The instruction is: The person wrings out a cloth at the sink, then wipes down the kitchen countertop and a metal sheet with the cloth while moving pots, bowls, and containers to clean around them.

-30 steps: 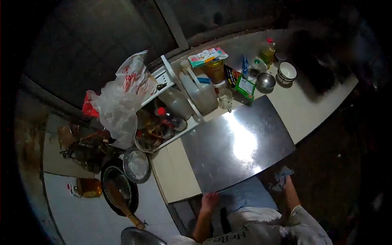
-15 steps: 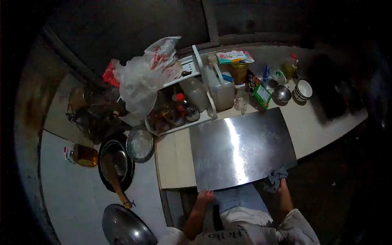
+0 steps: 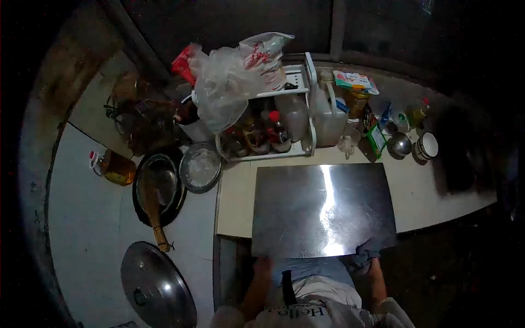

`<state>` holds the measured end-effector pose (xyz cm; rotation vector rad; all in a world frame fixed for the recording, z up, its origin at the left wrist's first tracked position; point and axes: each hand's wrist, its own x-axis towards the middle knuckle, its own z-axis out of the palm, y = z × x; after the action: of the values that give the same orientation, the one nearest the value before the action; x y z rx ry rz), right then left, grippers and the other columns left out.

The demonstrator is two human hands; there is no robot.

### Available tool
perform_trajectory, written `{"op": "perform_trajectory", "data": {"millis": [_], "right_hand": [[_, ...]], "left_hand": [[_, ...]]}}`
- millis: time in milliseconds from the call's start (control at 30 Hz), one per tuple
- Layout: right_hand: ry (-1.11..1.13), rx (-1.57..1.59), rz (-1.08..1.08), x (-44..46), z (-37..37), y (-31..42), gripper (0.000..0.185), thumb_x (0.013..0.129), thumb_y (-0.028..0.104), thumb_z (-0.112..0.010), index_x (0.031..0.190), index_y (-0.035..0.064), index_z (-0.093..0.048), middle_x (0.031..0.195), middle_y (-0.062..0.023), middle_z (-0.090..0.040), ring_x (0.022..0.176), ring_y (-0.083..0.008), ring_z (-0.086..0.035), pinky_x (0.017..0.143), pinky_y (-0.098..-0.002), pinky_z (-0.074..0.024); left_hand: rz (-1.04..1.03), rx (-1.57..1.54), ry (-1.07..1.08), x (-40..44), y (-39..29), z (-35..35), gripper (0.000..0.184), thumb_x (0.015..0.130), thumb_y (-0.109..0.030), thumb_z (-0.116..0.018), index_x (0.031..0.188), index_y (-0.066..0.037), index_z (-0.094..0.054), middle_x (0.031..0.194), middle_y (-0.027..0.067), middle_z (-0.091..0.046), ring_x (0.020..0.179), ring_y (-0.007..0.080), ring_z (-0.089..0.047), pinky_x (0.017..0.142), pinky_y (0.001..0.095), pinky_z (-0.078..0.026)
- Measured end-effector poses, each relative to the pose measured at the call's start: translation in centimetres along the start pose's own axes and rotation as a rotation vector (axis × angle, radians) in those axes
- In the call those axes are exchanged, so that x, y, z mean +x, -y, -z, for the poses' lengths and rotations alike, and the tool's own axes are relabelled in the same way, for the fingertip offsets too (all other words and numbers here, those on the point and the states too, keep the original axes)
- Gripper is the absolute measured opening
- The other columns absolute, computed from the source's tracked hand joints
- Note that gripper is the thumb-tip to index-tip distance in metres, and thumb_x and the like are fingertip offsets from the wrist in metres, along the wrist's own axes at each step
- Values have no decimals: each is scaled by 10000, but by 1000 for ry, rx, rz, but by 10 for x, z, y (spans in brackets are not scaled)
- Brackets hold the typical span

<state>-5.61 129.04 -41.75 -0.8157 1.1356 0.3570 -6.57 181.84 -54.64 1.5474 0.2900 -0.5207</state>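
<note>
A flat, shiny metal sheet (image 3: 295, 213) lies on the pale counter, its near edge sticking out past the counter front toward my body. My left hand (image 3: 263, 265) is at the sheet's near left corner, closed on the edge; its fingertips are dim and partly hidden. Bunched at the near right corner is a grey cloth (image 3: 366, 253), touching the sheet's edge. My right hand (image 3: 375, 267) is closed on that cloth, fingers mostly covered by it.
Behind the sheet stand a white rack (image 3: 268, 158) of bottles, a plastic jug (image 3: 330, 123), a steel bowl (image 3: 399, 145) and stacked bowls (image 3: 426, 146). On the left counter are an oil bottle (image 3: 114, 168), a dark pan (image 3: 143, 186), a metal basin (image 3: 200, 167) and a large lid (image 3: 158, 284).
My view has turned, shifting the surroundings in the picture. The metal sheet has come slightly toward my body and overhangs the counter front more. Both hands remain at its near corners.
</note>
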Motion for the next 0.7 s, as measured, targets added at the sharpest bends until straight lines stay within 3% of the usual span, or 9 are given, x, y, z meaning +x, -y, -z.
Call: {"op": "perform_trajectory", "data": {"millis": [33,67,200,433,667,700], "right_hand": [[36,-43,-24,3,-7,-2,303,883,332,-490,980,69,-603,879,-65,-638,774,-219,-610,703,-334,-508],[61,-80,-45,3,-14,-4,302,883,331,-490,979,69,-603,878,-66,-638,773,-218,-610,702,-334,-508],[212,-240,-106,13,-59,-2,298,882,327,-492,977,67,-603,874,-67,-637,769,-217,-610,700,-332,-508],[398,-406,-139,22,-133,-1,291,881,319,-495,974,65,-603,866,-69,-637,762,-214,-610,697,-330,-509],[461,-448,-140,21,-149,-7,285,881,312,-497,971,63,-603,860,-70,-637,755,-212,-610,694,-327,-509],[489,-407,-215,18,-153,-6,294,871,315,-510,968,56,-612,870,-77,-642,768,-215,-613,704,-330,-511]], "left_hand": [[-53,284,-156,-12,-17,-3,172,841,-236,-548,924,-87,-566,719,64,-517,614,221,-515,543,359,-440],[-13,366,-249,-16,-27,1,173,842,-236,-547,927,-86,-566,723,64,-518,618,220,-515,546,358,-441],[151,341,-419,-29,-43,23,178,846,-235,-545,937,-83,-564,737,65,-520,633,218,-516,558,356,-441],[241,292,-550,-43,-54,58,186,853,-232,-541,955,-78,-561,762,68,-524,658,214,-518,579,352,-441],[253,276,-580,-31,-64,81,195,860,-230,-537,973,-73,-557,787,70,-528,684,211,-519,600,348,-442],[252,277,-581,-29,-66,84,196,861,-229,-536,975,-72,-557,790,70,-528,688,210,-519,603,348,-442]]}}
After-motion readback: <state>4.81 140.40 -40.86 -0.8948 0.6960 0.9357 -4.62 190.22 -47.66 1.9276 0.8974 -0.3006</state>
